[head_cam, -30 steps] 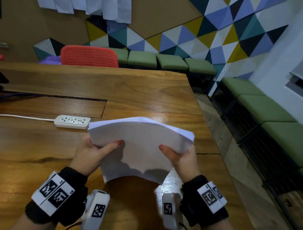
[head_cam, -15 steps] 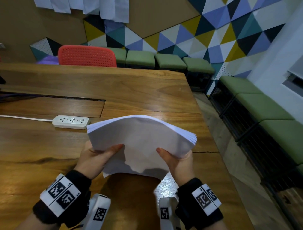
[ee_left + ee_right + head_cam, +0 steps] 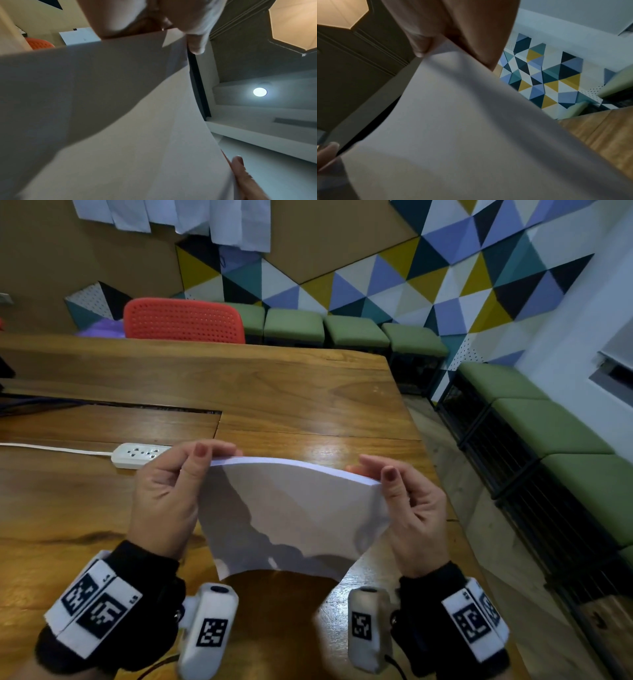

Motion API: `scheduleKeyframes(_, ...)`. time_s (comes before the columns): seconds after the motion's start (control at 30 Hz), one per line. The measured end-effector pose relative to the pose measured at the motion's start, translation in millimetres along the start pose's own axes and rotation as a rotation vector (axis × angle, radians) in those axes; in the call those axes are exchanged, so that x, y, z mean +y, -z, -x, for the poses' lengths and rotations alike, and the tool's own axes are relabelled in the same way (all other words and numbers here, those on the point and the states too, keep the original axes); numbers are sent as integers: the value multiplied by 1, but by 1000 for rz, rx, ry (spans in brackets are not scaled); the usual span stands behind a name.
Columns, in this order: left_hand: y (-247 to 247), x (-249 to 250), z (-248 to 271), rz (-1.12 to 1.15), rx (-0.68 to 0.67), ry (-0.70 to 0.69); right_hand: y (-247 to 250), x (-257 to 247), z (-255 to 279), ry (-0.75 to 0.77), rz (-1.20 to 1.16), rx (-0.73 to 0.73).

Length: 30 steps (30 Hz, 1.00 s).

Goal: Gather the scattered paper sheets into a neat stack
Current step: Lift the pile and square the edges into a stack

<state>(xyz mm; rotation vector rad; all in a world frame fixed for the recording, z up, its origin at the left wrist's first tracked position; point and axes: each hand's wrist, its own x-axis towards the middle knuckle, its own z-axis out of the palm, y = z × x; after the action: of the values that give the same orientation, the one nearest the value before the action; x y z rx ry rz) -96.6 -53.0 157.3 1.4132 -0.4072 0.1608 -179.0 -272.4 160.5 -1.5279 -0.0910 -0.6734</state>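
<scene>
A stack of white paper sheets (image 3: pixel 291 515) stands nearly upright on its lower edge on the wooden table (image 3: pixel 274 392), bowed slightly. My left hand (image 3: pixel 178 484) pinches its upper left corner and my right hand (image 3: pixel 407 501) pinches its upper right corner. In the left wrist view the paper stack (image 3: pixel 120 108) fills most of the picture, with my left hand's fingers (image 3: pixel 193 40) at its top corner. The right wrist view shows the same paper stack (image 3: pixel 462 128) up close, its corner held between the fingers (image 3: pixel 421 43) of my right hand.
A white power strip (image 3: pixel 137 455) with its cable lies on the table just behind my left hand. A red chair (image 3: pixel 183 320) and green benches (image 3: pixel 352 332) stand beyond the table's far edge; its right edge runs close to my right hand.
Both hands have slid from the stack's lower sides up to its top corners. The stack has dropped and now stands lower and more upright on the table.
</scene>
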Motion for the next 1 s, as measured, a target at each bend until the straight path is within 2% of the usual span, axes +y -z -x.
scheduleKeyframes(0.1,0,3,0,-24,6,-5,3,0,1,15,63,-21)
scheduleKeyframes(0.23,10,4,-1,-20,-59,34,13,1,3,-24,48,-109)
scheduleKeyframes(0.47,14,7,-3,-131,-78,10,15,5,0,-28,27,-108)
scheduleKeyframes(0.7,17,2,-1,-87,-125,31,13,5,-1,-53,-10,-105)
scheduleKeyframes(0.8,17,3,1,-44,-179,71,13,9,0,-142,-92,-82)
scheduleKeyframes(0.87,14,-4,5,-4,-223,161,10,22,6,-243,-62,-55)
scheduleKeyframes(0.93,8,-18,13,24,-211,298,4,37,15,-382,1,-59)
scheduleKeyframes(1.0,3,-26,18,23,-175,344,-1,43,19,-456,13,-47)
